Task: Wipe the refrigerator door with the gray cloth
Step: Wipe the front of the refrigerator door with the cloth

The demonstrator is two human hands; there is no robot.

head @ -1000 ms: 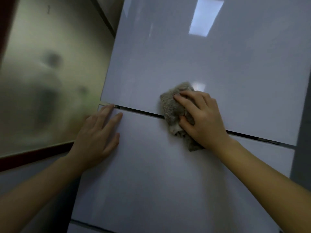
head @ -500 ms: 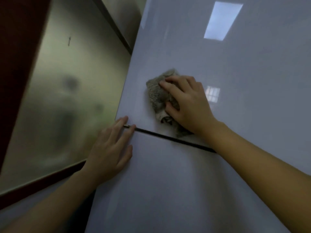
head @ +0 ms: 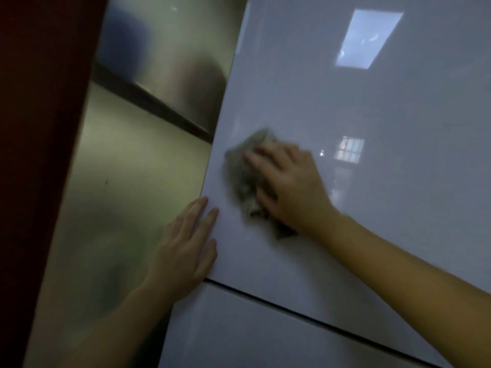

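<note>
The glossy pale grey refrigerator door [head: 358, 107] fills the right side of the view. My right hand [head: 289, 187] presses the crumpled gray cloth [head: 243, 176] flat against the upper door panel, close to its left edge; both are motion-blurred. My left hand [head: 186, 251] lies flat with fingers spread on the door's left edge, just above the dark gap [head: 305, 317] between the upper and lower panels.
A brushed metal wall [head: 127, 197] stands to the left of the refrigerator, with a dark horizontal strip [head: 154, 104] across it. A dark red upright [head: 34, 155] runs along the far left. Ceiling light and window reflections show on the door.
My right hand has carried the cloth up the upper panel, away from the gap, toward the door's left edge. My left hand has shifted from the gap up onto the upper panel's left edge.
</note>
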